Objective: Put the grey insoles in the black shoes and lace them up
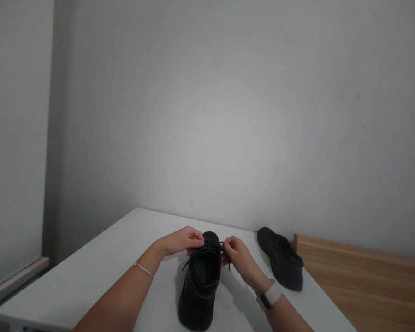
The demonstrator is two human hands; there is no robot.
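A black lace-up shoe point(198, 302) stands on the white table with its heel toward me and its toe toward the wall. On its left side, my left hand point(185, 240) pinches by the lacing, fingers closed on the black shoelace. My right hand point(237, 256) is closed on the other side of the shoe, gripping a shoelace point(220, 242) drawn out to the right. One lace end dangles below the right fingers, and another hangs at the shoe's left side. The fingertips are partly hidden behind the shoe.
A second black shoe point(284, 260) rests near the table's right edge. The white table point(124, 249) backs onto a grey wall point(207, 115). Beyond its right edge stands a wooden board point(359, 276). A pale ledge point(17, 281) lies at the far left.
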